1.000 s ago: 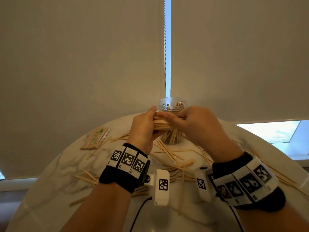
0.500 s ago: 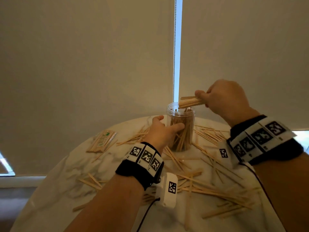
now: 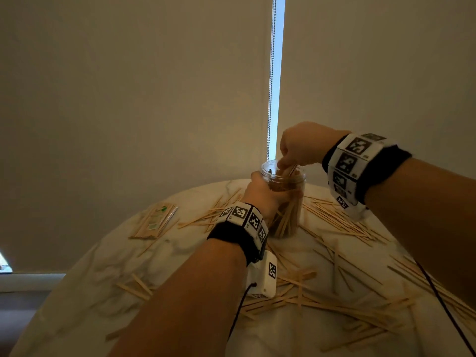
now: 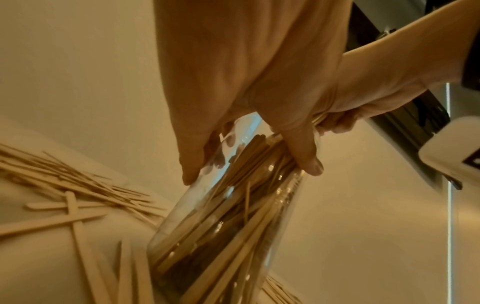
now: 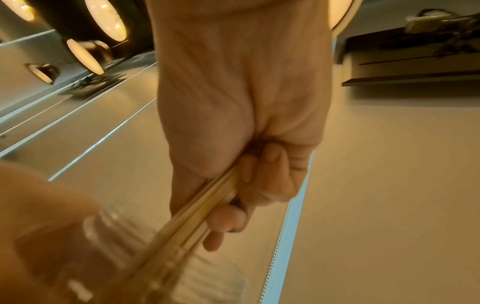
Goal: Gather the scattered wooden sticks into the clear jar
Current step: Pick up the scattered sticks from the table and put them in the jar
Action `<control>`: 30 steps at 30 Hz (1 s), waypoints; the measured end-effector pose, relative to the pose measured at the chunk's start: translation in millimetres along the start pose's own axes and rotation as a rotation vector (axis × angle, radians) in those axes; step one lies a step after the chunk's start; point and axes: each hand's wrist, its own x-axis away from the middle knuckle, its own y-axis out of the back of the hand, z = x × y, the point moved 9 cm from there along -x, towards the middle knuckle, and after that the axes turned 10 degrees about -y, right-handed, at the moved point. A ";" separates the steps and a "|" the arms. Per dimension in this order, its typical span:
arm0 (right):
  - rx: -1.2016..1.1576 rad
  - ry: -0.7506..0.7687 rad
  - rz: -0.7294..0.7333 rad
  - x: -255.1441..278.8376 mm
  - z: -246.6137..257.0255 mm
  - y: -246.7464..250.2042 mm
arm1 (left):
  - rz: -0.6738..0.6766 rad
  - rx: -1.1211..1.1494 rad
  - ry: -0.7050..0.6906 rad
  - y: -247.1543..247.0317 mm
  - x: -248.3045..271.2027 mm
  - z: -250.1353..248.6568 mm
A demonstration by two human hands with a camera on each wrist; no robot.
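Note:
A clear jar [image 3: 289, 202] stands at the far side of the round marble table [image 3: 77, 292], packed with wooden sticks. My left hand [image 3: 260, 191] grips the jar's side just below its rim; in the left wrist view its fingers [image 4: 192, 164] and thumb wrap the jar [image 4: 221, 236]. Above the jar's mouth, my right hand [image 3: 298, 150] holds a bundle of sticks [image 5: 187, 218] pointing down, its lower ends inside the mouth. Many loose sticks [image 3: 334, 302] lie scattered over the table.
A wrapped pack of sticks [image 3: 155, 224] lies at the far left of the table. Closed blinds hang close behind the jar, with a bead chain [image 3: 270, 86] in the gap. A black cable [image 3: 443, 305] trails from my right wrist across the sticks.
My right hand carried the bundle up from in front of the jar and turned it down into the jar's mouth. My left hand let go of the bundle and took hold of the jar.

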 end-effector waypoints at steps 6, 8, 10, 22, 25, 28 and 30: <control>-0.076 0.118 0.080 -0.3 35.5 -20.0 | 0.023 -0.085 0.012 -0.4 -4.4 4.2; -0.079 0.127 0.147 -0.7 36.3 -24.6 | 0.029 -0.122 0.013 1.2 -3.9 3.2; -0.048 0.123 0.176 -0.9 34.3 -25.4 | 0.036 -0.150 0.008 2.4 -2.4 1.5; -0.155 0.005 0.174 -8.1 23.9 -31.2 | 0.027 -0.071 -0.007 -0.1 -0.6 3.8; -0.317 -0.004 0.146 -3.8 9.4 -24.6 | 0.026 -0.078 -0.019 0.9 1.2 2.6; -0.364 0.032 0.128 1.2 6.4 -19.9 | 0.029 -0.060 -0.014 0.6 2.4 3.4; -0.318 0.029 0.137 4.9 8.2 -19.5 | 0.026 -0.057 -0.005 1.0 1.9 4.8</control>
